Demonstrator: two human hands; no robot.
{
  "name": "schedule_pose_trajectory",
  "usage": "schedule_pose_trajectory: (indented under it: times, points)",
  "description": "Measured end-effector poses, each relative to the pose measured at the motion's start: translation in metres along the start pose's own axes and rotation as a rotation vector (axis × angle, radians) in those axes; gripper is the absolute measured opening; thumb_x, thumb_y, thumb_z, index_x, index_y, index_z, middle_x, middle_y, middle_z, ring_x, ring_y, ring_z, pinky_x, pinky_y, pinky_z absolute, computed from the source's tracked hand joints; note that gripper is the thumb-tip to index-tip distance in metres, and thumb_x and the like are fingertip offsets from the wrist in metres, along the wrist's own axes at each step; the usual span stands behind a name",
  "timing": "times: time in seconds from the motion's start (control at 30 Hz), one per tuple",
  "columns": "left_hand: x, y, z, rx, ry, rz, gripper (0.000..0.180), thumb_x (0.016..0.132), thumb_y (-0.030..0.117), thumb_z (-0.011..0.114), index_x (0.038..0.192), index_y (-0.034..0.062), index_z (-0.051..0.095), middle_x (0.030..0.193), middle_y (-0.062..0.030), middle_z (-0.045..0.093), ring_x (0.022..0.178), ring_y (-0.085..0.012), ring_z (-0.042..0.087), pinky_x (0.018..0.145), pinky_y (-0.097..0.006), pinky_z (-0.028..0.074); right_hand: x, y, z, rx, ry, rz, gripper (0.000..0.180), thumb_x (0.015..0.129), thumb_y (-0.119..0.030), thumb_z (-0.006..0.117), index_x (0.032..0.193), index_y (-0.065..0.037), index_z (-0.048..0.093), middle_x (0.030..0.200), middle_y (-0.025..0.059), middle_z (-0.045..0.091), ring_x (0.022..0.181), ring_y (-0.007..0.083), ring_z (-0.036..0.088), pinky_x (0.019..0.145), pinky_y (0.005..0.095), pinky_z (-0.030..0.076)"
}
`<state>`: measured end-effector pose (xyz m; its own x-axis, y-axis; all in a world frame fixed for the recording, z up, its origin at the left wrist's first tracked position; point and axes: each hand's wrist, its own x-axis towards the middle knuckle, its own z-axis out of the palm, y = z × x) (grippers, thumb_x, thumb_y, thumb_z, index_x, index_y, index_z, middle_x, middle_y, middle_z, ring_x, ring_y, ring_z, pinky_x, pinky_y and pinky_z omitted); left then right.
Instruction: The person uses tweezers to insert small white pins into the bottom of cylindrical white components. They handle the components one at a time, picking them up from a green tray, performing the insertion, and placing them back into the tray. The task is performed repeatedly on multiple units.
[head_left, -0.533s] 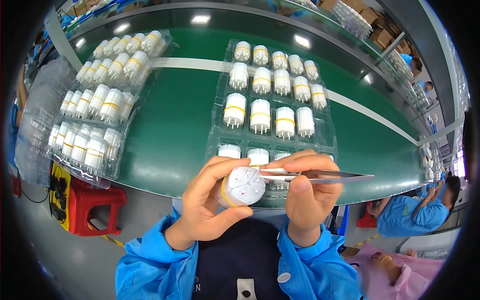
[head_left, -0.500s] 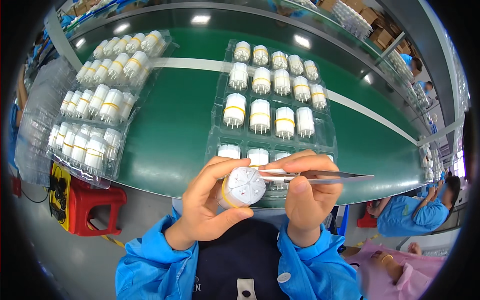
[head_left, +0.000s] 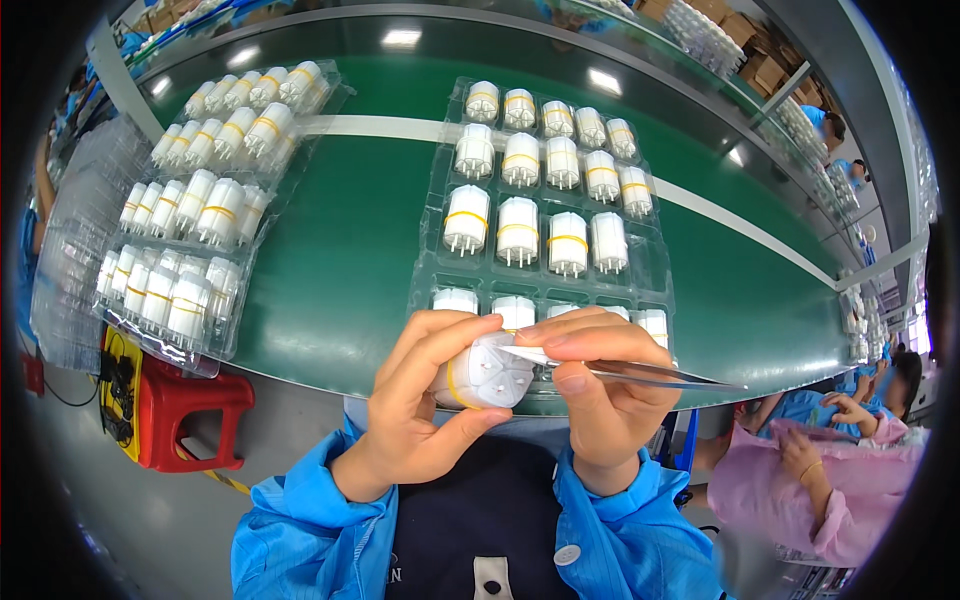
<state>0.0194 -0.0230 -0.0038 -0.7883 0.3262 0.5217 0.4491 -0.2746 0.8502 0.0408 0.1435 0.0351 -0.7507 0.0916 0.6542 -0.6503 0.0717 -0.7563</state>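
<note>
While clear trays of white cylinders (head_left: 545, 215) and stacked trays (head_left: 195, 230) sit on the green belt (head_left: 340, 250) beyond, the left hand (head_left: 420, 410) curls around a white cylindrical part (head_left: 485, 372) held just above the belt's near edge. The right hand (head_left: 600, 390) pinches metal tweezers (head_left: 640, 372), their tip touching the part's end face.

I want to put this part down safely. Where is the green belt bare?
The green conveyor belt is bare between the left clear trays of white cylinders and the middle clear tray, and right of that tray. Both trays are crowded with white yellow-banded parts.
</note>
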Motion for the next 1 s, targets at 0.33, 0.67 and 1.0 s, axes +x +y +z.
schedule_pose_trajectory:
  times: [0.33,0.67,1.0]
  points:
    - [0.001,0.001,-0.002,0.113,-0.021,0.067,0.057,0.077,0.005,0.074,0.128,-0.0073,0.053,0.117,-0.0186,0.053,0.103,-0.0271,0.053,0.088,-0.033,0.045,0.006,-0.002,0.002,-0.115,-0.036,-0.068,0.014,0.076,0.002,0.073,0.09,0.003,0.07,0.087,0.0156,0.072,0.079,0.0281,0.07,0.069,0.0332,0.055]
    - [0.002,-0.001,-0.008,0.182,-0.065,0.097,0.057,0.077,0.007,0.074,0.128,-0.0078,0.053,0.115,-0.0192,0.054,0.101,-0.0278,0.052,0.085,-0.033,0.045,0.016,-0.009,-0.003,-0.197,-0.158,-0.058,0.014,0.075,0.001,0.074,0.088,0.003,0.07,0.085,0.016,0.072,0.078,0.028,0.07,0.069,0.0334,0.055]
    - [0.005,0.003,-0.01,-0.033,-0.116,0.032,0.06,0.08,0.005,0.074,0.133,-0.0074,0.048,0.122,-0.0177,0.049,0.109,-0.0248,0.051,0.093,-0.032,0.043,0.008,-0.001,-0.002,0.002,-0.05,-0.012,0.015,0.079,0.002,0.071,0.093,0.005,0.068,0.088,0.0185,0.072,0.08,0.0262,0.07,0.07,0.0324,0.055]
